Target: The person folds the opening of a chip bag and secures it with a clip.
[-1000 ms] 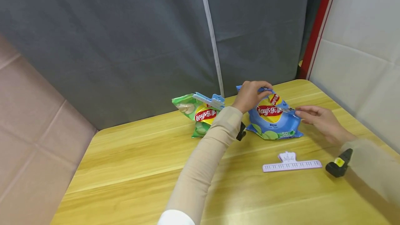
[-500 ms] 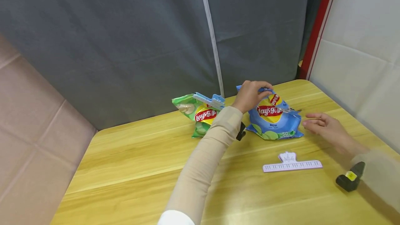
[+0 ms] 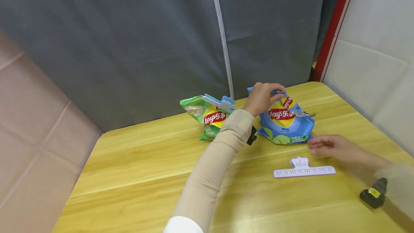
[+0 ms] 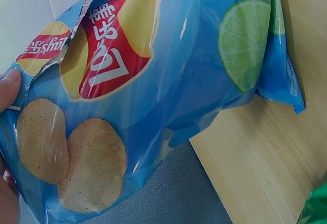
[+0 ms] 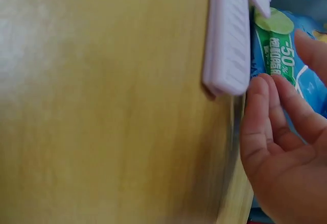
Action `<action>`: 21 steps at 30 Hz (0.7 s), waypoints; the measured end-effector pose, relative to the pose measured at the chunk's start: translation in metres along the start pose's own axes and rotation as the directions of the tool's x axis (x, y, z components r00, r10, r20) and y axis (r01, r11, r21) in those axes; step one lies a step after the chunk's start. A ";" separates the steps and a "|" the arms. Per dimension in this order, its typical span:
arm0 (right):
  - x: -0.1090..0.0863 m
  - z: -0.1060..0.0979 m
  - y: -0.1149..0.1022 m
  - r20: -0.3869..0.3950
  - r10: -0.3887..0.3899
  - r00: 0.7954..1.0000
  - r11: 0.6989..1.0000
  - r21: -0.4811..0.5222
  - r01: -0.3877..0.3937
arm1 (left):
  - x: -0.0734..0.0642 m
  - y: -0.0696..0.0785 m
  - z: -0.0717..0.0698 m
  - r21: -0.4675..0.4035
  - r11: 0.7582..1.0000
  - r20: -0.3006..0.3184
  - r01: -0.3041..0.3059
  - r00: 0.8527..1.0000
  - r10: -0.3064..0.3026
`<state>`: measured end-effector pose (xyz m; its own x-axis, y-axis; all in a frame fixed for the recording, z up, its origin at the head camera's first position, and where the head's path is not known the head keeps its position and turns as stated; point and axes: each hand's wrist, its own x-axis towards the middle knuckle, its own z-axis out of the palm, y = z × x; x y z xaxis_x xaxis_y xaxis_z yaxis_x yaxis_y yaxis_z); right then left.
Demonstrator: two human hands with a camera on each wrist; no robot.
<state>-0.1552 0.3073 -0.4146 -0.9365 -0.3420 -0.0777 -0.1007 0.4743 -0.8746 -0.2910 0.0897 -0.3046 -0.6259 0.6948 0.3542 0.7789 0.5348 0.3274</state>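
Observation:
A blue Lay's chip bag stands at the back right of the table, its top folded over. My left hand pinches the bag's upper left edge; in the left wrist view the thumb lies on the front of the fold. My right hand hovers off the bag's lower right corner, fingers loosely bent and holding nothing. Just in front of the bag lies a light purple clip with a piano-key pattern. It also shows near the fingers of the right hand in the right wrist view.
Left of the blue bag stands a green Lay's bag with a blue clip across its top. A grey curtain hangs behind the wooden table. White panels rise on the right.
My right hand has let go of the fold's right end and moved down and toward the purple clip. My left hand keeps its hold on the bag.

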 end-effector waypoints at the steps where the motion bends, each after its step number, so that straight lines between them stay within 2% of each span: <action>1: 0.000 0.001 0.001 0.029 -0.024 0.999 1.000 -0.003 0.024 | 0.000 0.000 0.000 0.005 1.000 0.000 0.000 1.000 0.000; 3: 0.001 0.003 0.001 0.069 -0.062 0.996 0.998 -0.013 0.063 | 0.000 0.001 -0.001 0.009 1.000 0.000 0.002 1.000 -0.002; 6: 0.002 0.007 0.000 0.089 -0.087 0.992 0.995 -0.041 0.091 | 0.001 0.001 -0.001 0.019 1.000 0.001 0.007 1.000 -0.007; 9: 0.004 0.010 -0.002 0.070 -0.085 0.994 0.992 -0.083 0.091 | 0.002 0.001 -0.001 0.020 1.000 0.006 0.010 1.000 -0.011; 14: 0.007 0.013 -0.004 0.083 -0.084 0.993 0.989 -0.118 0.093 | 0.002 0.001 0.000 0.019 1.000 0.008 0.012 1.000 -0.012; 21: 0.009 0.018 -0.002 0.101 -0.125 0.987 0.987 -0.090 0.134 | 0.001 0.001 0.002 0.001 1.000 0.006 0.016 1.000 -0.016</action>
<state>-0.1576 0.2884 -0.4218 -0.8780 -0.4785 -0.0157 -0.2552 0.4955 -0.8303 -0.2909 0.0918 -0.3057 -0.6379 0.6893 0.3434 0.7690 0.5465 0.3317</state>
